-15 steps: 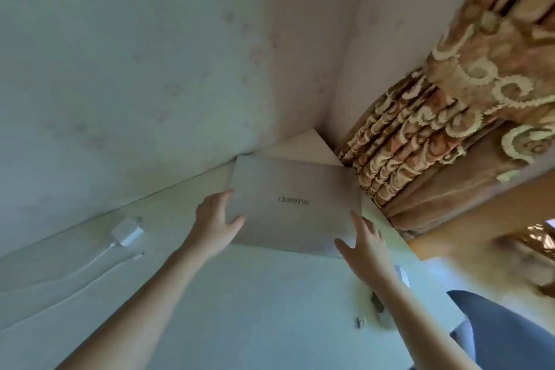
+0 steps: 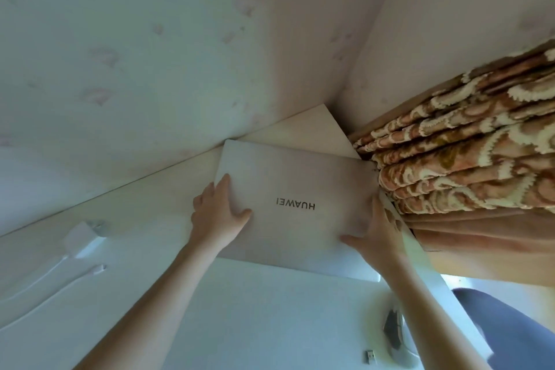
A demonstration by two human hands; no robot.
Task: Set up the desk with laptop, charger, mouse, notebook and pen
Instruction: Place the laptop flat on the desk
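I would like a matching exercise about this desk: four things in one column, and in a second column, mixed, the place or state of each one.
Things:
1. laptop
2. charger
3. mouse
4. small USB dongle

Places or states:
A. at the near right of the desk, partly hidden by the right forearm
B. closed, held at both side edges by the left hand and the right hand
C. white block at the left of the desk, with its cable beside it
D. lying alone on the desk just left of the mouse

Pairs: 1-B, 2-C, 3-A, 4-D
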